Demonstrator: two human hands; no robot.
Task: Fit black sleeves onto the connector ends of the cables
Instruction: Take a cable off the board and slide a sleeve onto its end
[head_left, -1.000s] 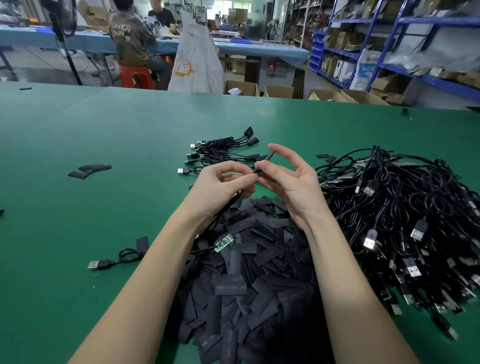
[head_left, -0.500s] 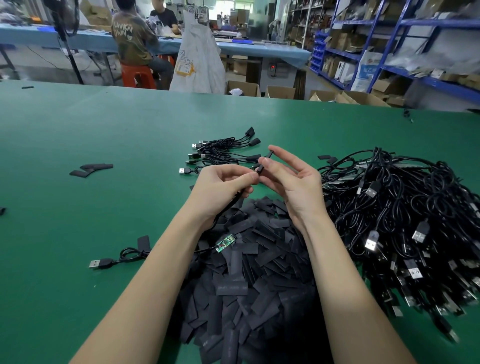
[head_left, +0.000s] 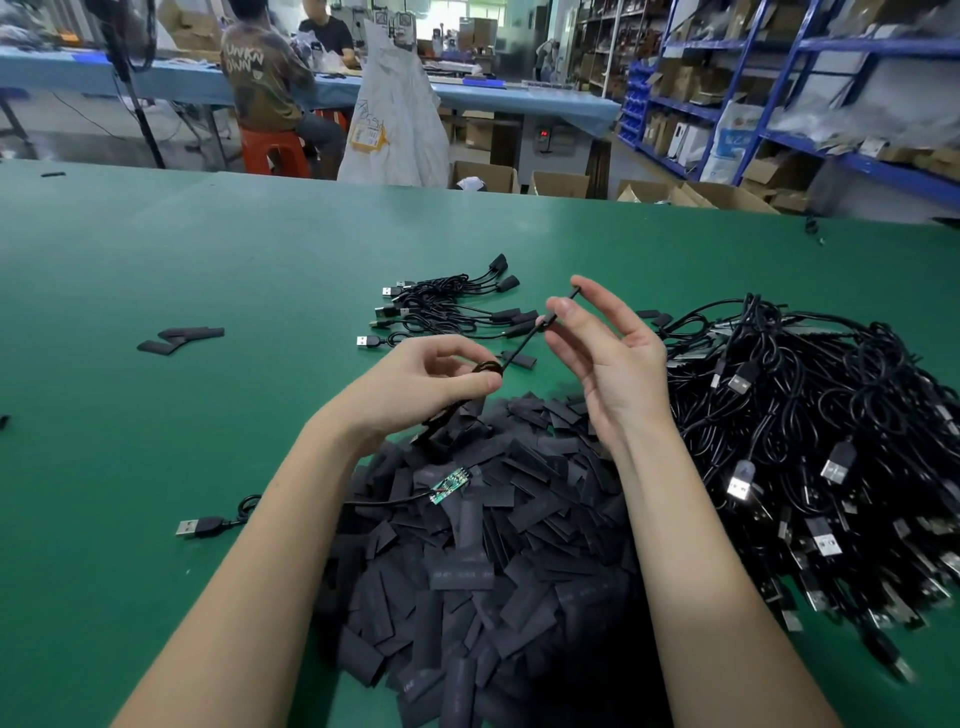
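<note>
My left hand pinches a black sleeve between thumb and forefinger, with a thin black cable passing through it. My right hand pinches the same cable higher up, at its thumb and forefinger tips, other fingers spread. Below my left hand the cable drops toward the sleeve pile. A bare green circuit board lies on the pile of loose black sleeves; a cable leads from it to a USB plug.
A big tangle of unsleeved USB cables fills the right side. A small bunch of sleeved cables lies beyond my hands. A few stray sleeves sit at the left on the green table. People work at a far bench.
My hands have drawn apart. The right hand moved up and right, drawing the cable taut, while the left hand stayed low holding the sleeve.
</note>
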